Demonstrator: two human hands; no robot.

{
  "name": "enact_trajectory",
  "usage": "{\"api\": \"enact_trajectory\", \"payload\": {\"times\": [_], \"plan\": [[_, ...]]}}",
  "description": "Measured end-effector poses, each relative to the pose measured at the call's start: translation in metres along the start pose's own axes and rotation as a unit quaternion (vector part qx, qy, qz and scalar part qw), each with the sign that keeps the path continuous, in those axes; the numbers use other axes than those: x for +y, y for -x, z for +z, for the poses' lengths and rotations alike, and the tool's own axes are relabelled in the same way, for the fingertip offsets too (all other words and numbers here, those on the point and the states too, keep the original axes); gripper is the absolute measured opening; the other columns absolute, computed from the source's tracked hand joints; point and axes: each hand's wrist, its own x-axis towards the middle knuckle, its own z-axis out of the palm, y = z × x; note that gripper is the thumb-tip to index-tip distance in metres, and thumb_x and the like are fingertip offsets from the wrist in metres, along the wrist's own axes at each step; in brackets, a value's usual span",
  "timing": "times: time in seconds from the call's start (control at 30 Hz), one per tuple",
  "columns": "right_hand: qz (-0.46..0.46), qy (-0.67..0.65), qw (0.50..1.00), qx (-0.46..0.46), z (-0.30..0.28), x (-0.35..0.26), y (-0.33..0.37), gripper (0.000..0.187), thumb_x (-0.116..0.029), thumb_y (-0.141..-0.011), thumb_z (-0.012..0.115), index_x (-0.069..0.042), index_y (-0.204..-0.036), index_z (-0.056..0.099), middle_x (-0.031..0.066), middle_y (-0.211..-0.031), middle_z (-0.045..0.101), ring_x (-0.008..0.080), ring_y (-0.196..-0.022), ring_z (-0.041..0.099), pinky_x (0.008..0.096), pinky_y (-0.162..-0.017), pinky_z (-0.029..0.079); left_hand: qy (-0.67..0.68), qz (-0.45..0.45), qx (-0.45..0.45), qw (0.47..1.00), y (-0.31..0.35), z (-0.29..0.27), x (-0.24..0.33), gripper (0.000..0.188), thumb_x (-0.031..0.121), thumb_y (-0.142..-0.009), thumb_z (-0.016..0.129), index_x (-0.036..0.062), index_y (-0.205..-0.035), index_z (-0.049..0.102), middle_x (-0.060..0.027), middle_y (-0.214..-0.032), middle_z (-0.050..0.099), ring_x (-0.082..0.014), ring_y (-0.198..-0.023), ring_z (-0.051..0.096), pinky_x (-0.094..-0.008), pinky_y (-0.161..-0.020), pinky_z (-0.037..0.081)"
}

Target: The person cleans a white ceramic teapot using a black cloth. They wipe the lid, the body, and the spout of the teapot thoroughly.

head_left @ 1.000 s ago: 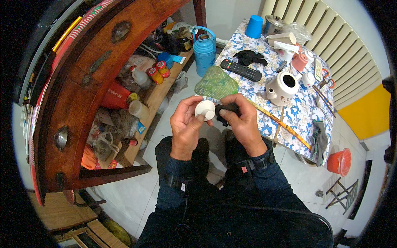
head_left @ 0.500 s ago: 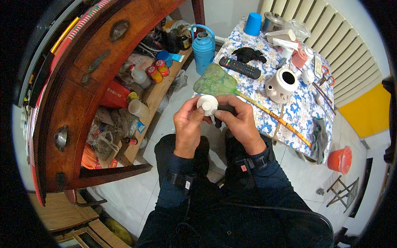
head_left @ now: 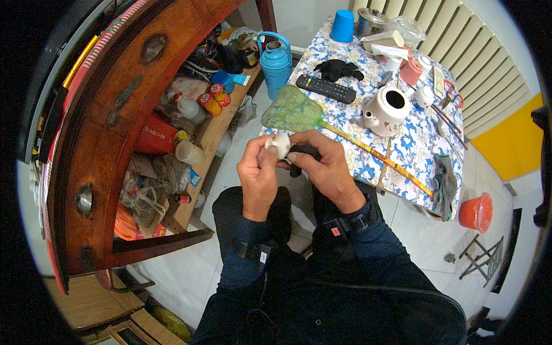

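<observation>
My left hand (head_left: 257, 175) pinches a small white teapot lid (head_left: 280, 146) between thumb and fingers, in front of my lap. Closed around a piece of black cloth (head_left: 306, 152), my right hand (head_left: 329, 172) presses it against the lid's side. The lid is tilted, its face turned partly aside. On the table beyond my right hand stands a white teapot (head_left: 376, 125), its top opening uncovered and dark inside. A green fly swatter (head_left: 292, 112) lies just past my fingers.
The patterned tabletop (head_left: 368, 158) also carries a remote control (head_left: 326, 89), a black cloth bundle (head_left: 338, 70), a blue cup (head_left: 342, 26) and scissors (head_left: 454, 98). A blue thermos (head_left: 276, 68) stands beside the cluttered wooden shelf (head_left: 215, 141). A red bucket (head_left: 475, 213) is on the floor.
The lid has turned from facing up toward me to a sideways tilt. The black cloth now shows more beside it. Both hands stay together in nearly the same place.
</observation>
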Motion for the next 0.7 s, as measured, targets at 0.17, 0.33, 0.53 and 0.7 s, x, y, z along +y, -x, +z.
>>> {"api": "enact_trajectory", "payload": {"times": [0.17, 0.33, 0.53, 0.7], "plan": [[-0.003, -0.059, 0.998, 0.019, -0.004, -0.005, -0.001, 0.023, -0.003, -0.095, 0.077, 0.001, -0.117, 0.071, 0.0055, -0.101, 0.075, 0.0110, -0.085, 0.070, 0.0278, -0.075, 0.058, 0.192, -0.039, 0.004, 0.981, -0.003, -0.004, -0.002, 0.036, 0.028, -0.118, 0.045, -0.0030, -0.128, 0.059, -0.0275, -0.117, 0.077, -0.0296, -0.086, 0.078, -0.0365, -0.065, 0.062], [0.045, -0.077, 0.995, 0.046, -0.008, -0.008, -0.003, 0.021, -0.004, -0.095, 0.078, -0.002, -0.115, 0.071, 0.0008, -0.097, 0.072, 0.0065, -0.075, 0.062, 0.0236, -0.065, 0.050, 0.272, -0.080, -0.003, 0.959, -0.008, -0.014, -0.002, 0.042, 0.030, -0.115, 0.036, -0.0037, -0.129, 0.058, -0.0319, -0.116, 0.076, -0.0347, -0.085, 0.079, -0.0394, -0.065, 0.061], [0.042, -0.050, 0.997, 0.037, -0.004, -0.009, -0.001, 0.022, -0.003, -0.094, 0.079, -0.002, -0.114, 0.071, 0.0001, -0.096, 0.071, 0.0067, -0.075, 0.062, 0.0241, -0.065, 0.050, 0.335, -0.085, -0.024, 0.938, -0.009, -0.016, -0.007, 0.042, 0.029, -0.115, 0.034, 0.0001, -0.135, 0.056, -0.0330, -0.119, 0.075, -0.0352, -0.085, 0.078, -0.0397, -0.064, 0.062], [0.020, -0.055, 0.998, 0.040, -0.004, -0.008, -0.003, 0.019, -0.005, -0.095, 0.076, -0.002, -0.114, 0.072, 0.0003, -0.090, 0.070, 0.0048, -0.068, 0.058, 0.0213, -0.059, 0.047, 0.365, -0.122, -0.023, 0.923, -0.010, -0.019, -0.014, 0.046, 0.037, -0.118, 0.037, -0.0001, -0.134, 0.058, -0.0332, -0.119, 0.075, -0.0350, -0.085, 0.078, -0.0390, -0.062, 0.062]]}}
